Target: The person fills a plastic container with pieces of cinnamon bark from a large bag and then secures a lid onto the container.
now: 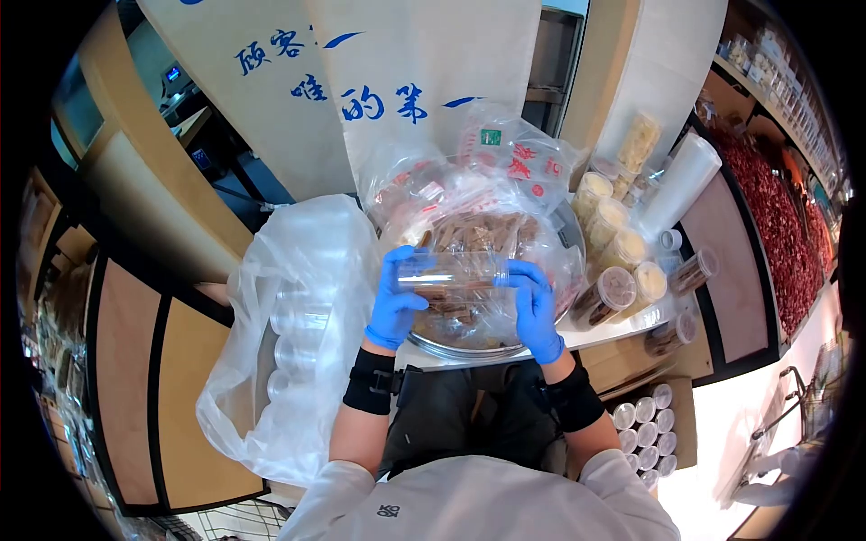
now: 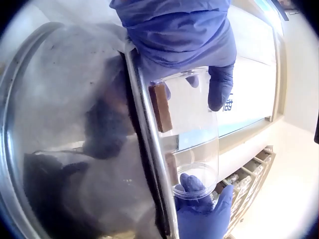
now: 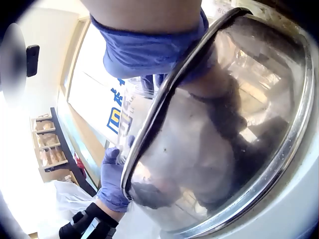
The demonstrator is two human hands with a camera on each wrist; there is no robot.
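A clear plastic jar (image 1: 451, 270) lies sideways between my two blue-gloved hands, above a round metal basin (image 1: 469, 352). My left hand (image 1: 393, 302) grips one end of it, with the thumb along its near side. At the other end, the fingers of my right hand (image 1: 536, 311) hold the jar by its ringed rim. Inside the jar, brown flat sticks (image 2: 161, 108) show in the left wrist view. More brown pieces (image 1: 478, 236) fill the basin under clear plastic. In the right wrist view the basin's wall hides most of the jar.
A plastic bag of empty clear jars (image 1: 302, 347) lies to the left. Several filled jars (image 1: 606, 293) and a plastic roll (image 1: 681, 185) stand at the right. Below them, a cardboard box (image 1: 684, 424) holds more jars. Crumpled printed bags (image 1: 514, 153) sit behind the basin.
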